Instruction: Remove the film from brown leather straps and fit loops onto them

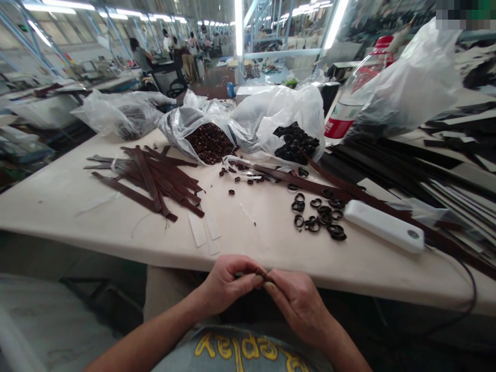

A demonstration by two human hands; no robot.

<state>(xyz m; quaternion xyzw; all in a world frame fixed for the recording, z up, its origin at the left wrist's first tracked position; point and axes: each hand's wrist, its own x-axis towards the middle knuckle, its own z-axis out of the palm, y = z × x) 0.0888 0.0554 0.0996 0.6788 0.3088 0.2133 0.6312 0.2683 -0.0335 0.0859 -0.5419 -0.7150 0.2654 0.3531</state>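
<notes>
My left hand point(232, 281) and my right hand point(292, 294) meet fingertip to fingertip just off the table's front edge. Both are closed in a pinch on a small dark piece that the fingers mostly hide, so its kind does not show. Beyond them on the right lie several small black loops point(323, 214), loosely scattered. To the left is a pile of dark brown straps point(151, 181), with pale strips point(205, 230) poking out under it. Further back, one open plastic bag holds small brown pieces point(213, 142), another black loops point(296, 142).
A white oblong device point(383, 225) with a cable lies right of the loops. Long dark strips point(418, 170) cover the table's right side. Behind them stand a red-capped bottle point(343, 113) and a plastic bag point(411, 88). The table's front edge point(174, 258) runs just beyond my hands.
</notes>
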